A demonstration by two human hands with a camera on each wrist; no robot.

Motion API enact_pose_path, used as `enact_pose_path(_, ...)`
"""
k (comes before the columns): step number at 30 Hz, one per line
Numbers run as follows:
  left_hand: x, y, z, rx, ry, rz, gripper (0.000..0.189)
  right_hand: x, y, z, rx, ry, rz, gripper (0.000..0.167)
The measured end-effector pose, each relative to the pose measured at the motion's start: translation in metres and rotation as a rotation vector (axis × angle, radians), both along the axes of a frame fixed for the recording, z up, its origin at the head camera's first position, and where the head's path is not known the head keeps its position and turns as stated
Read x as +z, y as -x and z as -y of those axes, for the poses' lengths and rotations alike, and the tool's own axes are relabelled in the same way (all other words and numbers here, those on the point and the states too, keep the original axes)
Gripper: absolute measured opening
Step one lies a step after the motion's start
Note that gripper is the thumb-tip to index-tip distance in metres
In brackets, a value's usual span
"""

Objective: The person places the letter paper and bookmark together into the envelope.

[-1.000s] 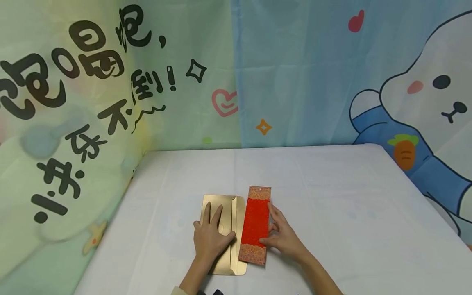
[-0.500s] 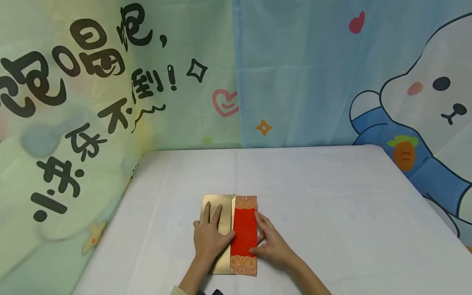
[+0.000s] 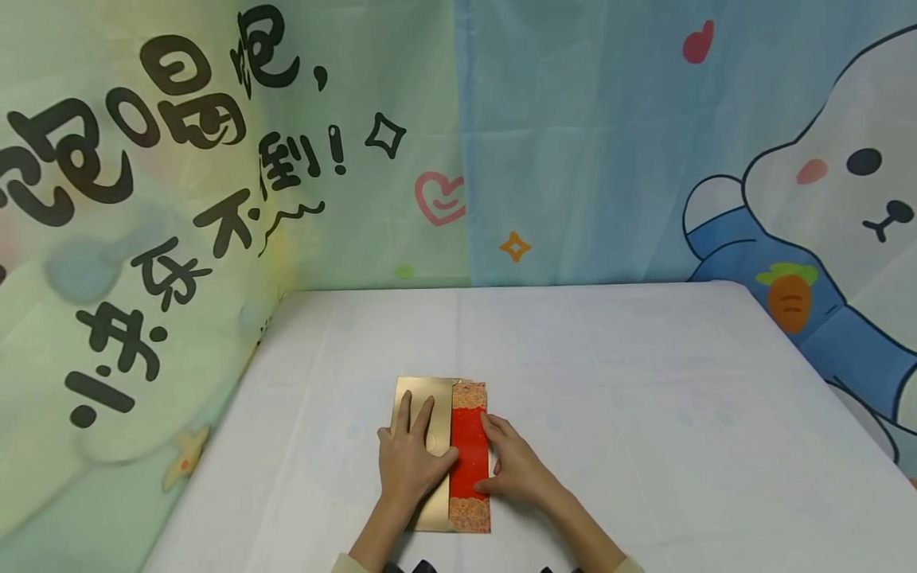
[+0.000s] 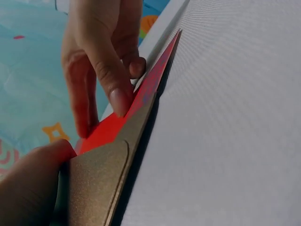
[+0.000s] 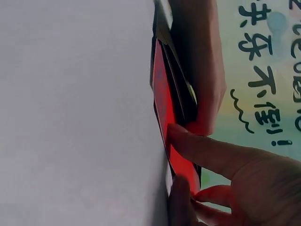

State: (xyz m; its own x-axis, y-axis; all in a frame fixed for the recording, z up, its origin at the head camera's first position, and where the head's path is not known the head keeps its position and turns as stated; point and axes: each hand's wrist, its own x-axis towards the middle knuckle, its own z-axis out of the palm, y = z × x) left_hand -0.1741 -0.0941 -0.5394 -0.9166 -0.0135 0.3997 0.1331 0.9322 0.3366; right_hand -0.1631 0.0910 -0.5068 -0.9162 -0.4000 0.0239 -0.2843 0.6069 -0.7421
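A flat gold envelope lies on the white table, its mouth on the right side. My left hand rests on it with fingers spread, the thumb at the mouth's edge. A red card with orange patterned ends sticks out of the right side, its left part hidden under the gold panel. My right hand pinches the card's right edge between thumb and fingers. In the left wrist view the card runs in behind the gold panel. In the right wrist view a dark gap shows beside the card.
A white cloth covers the table. Behind it hangs a blue printed curtain with a cartoon rabbit. On the left hangs a green and yellow curtain with black lettering.
My right hand has brought the red card left and turned it straight, over the envelope's right side and then partly under the gold panel. The left hand has stayed in place.
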Motion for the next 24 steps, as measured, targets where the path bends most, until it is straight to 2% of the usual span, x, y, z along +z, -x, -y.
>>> enact_pose_path(2, 0.000, 0.000, 0.000, 0.000, 0.009, -0.003, 0.076, 0.001, 0.001, 0.003, -0.003, -0.065, -0.036, 0.097)
enact_pose_path(6, 0.001, 0.000, 0.000, 0.001, 0.014, -0.003, 0.076, 0.003, 0.002, 0.005, 0.007, -0.128, -0.057, 0.097)
enact_pose_path(11, 0.002, 0.000, 0.000, -0.002, 0.025, -0.009, 0.077, -0.001, 0.005, 0.004, 0.043, -0.190, -0.142, 0.095)
enact_pose_path(15, 0.003, 0.000, 0.000, -0.006, 0.031, 0.002, 0.078, -0.008, 0.010, -0.007, 0.085, -0.134, -0.179, 0.087)
enact_pose_path(18, 0.003, 0.000, 0.000, -0.007, 0.030, 0.001, 0.078, -0.013, 0.014, -0.016, 0.109, -0.068, -0.169, 0.083)
enact_pose_path(24, 0.002, 0.001, 0.001, -0.005, 0.020, -0.015, 0.077, -0.021, 0.017, -0.018, 0.154, -0.120, -0.214, 0.083)
